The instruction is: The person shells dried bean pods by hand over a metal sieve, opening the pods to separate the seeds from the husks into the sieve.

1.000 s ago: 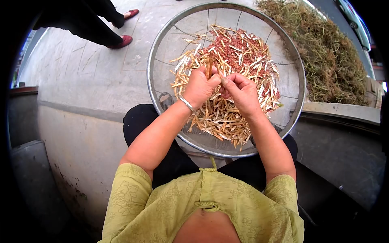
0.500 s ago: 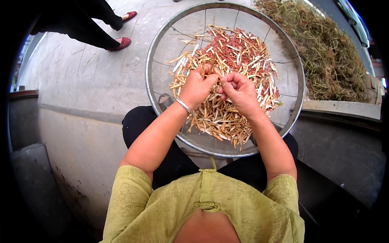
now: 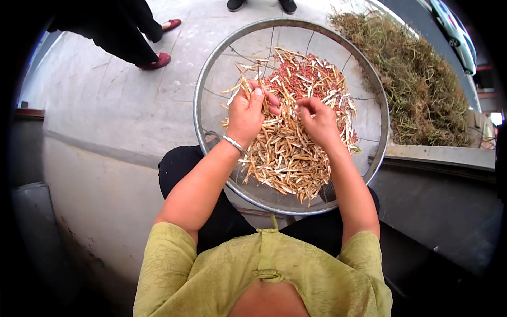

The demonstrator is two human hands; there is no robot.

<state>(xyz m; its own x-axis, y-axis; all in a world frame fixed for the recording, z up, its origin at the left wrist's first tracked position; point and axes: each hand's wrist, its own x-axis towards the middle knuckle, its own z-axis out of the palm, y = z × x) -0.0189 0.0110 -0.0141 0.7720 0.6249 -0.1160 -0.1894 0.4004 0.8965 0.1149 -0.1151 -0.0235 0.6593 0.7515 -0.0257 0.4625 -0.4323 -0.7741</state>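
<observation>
A round metal-rimmed sieve (image 3: 196,113) rests across my lap. Dry tan bean pods (image 3: 288,166) are heaped in its near half, and small red beans (image 3: 306,73) mixed with split pale husks (image 3: 334,97) lie in the far half. My left hand (image 3: 247,113), with a bangle at the wrist, is closed around several dry bean pods whose ends stick out past the thumb and fingers. To the right, above the pods, my right hand (image 3: 320,124) has its fingers curled in towards the thumb. Whatever it may pinch is hidden. The two hands are apart.
A big heap of dried plants (image 3: 417,79) lies beyond the sieve on the right, behind a low ledge (image 3: 438,157). A person in red shoes (image 3: 157,61) stands at the upper left. Another person's dark shoes (image 3: 288,6) show at the top. A car (image 3: 457,37) is at the far right.
My hands, which met over the sieve, have separated: the left moved left with the pods, the right slightly right. The view has shifted, and dark shoes now show more at the top.
</observation>
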